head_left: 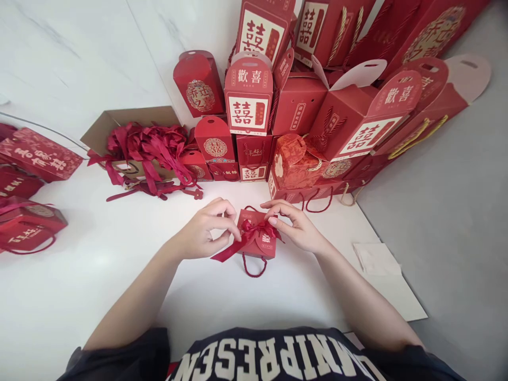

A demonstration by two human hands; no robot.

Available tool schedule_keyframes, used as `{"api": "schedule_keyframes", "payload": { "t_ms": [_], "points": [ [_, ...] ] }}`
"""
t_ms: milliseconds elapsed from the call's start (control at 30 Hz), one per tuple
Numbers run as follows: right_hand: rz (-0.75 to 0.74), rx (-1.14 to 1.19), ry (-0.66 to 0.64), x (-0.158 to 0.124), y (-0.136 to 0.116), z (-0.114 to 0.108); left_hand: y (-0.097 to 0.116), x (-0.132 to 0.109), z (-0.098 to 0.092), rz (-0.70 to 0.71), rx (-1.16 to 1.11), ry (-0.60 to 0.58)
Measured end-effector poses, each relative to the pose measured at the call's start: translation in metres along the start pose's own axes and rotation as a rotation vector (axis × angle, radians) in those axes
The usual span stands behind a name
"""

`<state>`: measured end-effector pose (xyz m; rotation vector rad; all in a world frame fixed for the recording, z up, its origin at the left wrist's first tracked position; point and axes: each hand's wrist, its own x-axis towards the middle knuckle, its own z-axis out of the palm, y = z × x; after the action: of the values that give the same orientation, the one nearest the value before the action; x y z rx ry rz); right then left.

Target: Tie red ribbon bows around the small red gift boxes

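Observation:
A small red gift box [266,247] stands on the white table in front of me, with cord handles at its near and far sides. A shiny red ribbon [228,252] is tied in a bow on its top, one tail reaching out to the left. My left hand [209,228] is at the bow's left side, fingers bent and apart, the index fingertip close to the ribbon. At the right side, my right hand [296,225] has thumb and index finger closed at the bow's right loop, its other fingers extended over the box.
A cardboard box [99,127] spills red ribbons [146,151] at the back left. Stacked red gift boxes [248,95] and bags fill the back and right. More red boxes [34,222] stand at far left. A pale tissue packet [377,258] lies near the right table edge.

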<state>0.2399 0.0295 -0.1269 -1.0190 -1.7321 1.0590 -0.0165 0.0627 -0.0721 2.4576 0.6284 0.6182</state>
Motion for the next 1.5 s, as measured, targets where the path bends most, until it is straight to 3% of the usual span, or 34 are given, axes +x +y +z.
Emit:
{"api": "schedule_keyframes", "payload": {
  "t_ms": [300, 533, 833, 1300, 1400, 1500],
  "points": [
    [0.054, -0.012, -0.025, 0.0, 0.008, 0.0, -0.008, 0.001, 0.011, 0.064, 0.307, -0.005],
    [0.026, 0.014, -0.042, 0.0, 0.01, 0.0, -0.011, 0.001, 0.009, 0.221, 0.393, 0.053],
    [-0.005, 0.006, 0.0, 0.0, 0.008, 0.0, -0.015, 0.001, 0.015, 0.212, 0.394, 0.054],
    [0.032, 0.081, -0.094, -0.001, 0.007, 0.002, -0.02, 0.004, 0.021, 0.215, 0.595, 0.048],
    [0.039, 0.093, -0.092, -0.001, 0.009, 0.003, -0.022, 0.003, 0.021, 0.18, 0.533, 0.086],
    [0.056, 0.12, -0.066, 0.0, 0.01, 0.003, -0.024, 0.003, 0.021, 0.062, 0.282, 0.076]
  ]
}}
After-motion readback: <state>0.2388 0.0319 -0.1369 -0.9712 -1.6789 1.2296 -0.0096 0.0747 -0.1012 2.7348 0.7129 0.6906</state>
